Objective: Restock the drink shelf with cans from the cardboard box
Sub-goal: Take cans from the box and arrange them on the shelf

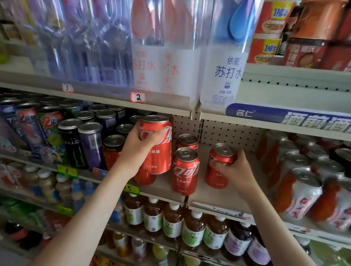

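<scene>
Both hands are at the middle shelf (213, 197), one red cola can each.

Left hand (136, 150) is wrapped round the raised can (160, 154), thumb across the label. The can is tilted a little and off the shelf board, above a lower red can (145, 178) that is mostly hidden behind the wrist. It is probably held high to clear the row in front and reach a slot further back. It could also be meant for stacking; cannot tell which.

Right hand (238, 170) grips the right can (216, 176) near its top rim, fingers curled over the shoulder. This can is upright with its base on or just off the board, in the open gap beside the pegboard back. The top grip likely lets the hand set it down without knocking its neighbours.

Between the two hands, a front can (185, 172) and a back can (187, 141) stand in a line, label facing out. This looks like the cola lane being filled.

Energy drink cans (74, 141) are to the left, white-and-orange cans (305, 193) to the right and tea bottles (173, 224) on the shelf below. Soda water bottles (222, 73) are on the shelf above.

The cardboard box is not in view. Restocking looks mid-way, as bare board shows around the right can.
</scene>
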Available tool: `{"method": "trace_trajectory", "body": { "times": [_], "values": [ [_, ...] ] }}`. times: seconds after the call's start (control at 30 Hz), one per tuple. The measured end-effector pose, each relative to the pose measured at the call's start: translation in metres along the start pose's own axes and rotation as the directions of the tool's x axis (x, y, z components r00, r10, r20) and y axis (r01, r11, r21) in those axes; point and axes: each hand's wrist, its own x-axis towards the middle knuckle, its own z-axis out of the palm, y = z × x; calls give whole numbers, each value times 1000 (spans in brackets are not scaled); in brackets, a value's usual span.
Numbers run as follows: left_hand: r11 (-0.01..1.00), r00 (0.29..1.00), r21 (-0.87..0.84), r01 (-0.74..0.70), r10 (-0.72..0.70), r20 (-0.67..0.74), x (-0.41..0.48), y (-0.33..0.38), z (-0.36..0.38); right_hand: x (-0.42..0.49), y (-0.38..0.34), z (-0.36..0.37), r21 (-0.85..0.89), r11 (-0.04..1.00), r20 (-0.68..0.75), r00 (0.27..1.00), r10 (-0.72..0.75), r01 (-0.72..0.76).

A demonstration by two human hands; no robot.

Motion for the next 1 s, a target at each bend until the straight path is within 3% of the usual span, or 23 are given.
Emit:
{"method": "trace_trajectory", "body": {
  "times": [0.13, 0.4, 0.57, 0.73, 0.83, 1.0],
  "values": [
    [998, 999, 54, -34, 33, 20, 3, 2, 4, 8, -2, -1, 1, 1000, 23, 1000, 13, -13],
    [993, 997, 98, -65, 61, 45, 1, 4, 10, 21, -14, -14, -226, 973, 5, 999, 44, -42],
    [991, 993, 65, -115, 112, 47, -4, 14, 8, 8, -36, -22, -387, 916, 20, 995, -102, 102],
    [979, 969, 135, -151, 119, 215, -12, 28, 12, -26, -85, -23, -302, 871, 81, 921, -381, 387],
    [967, 946, 203, -154, 85, 311, -18, 29, 25, -50, -109, -23, -97, 928, 219, 917, -333, 360],
    [932, 897, 305, -197, 45, 440, -28, 26, 56, -68, -117, -33, -75, 966, 437, 879, -190, 246]
  ]
}}
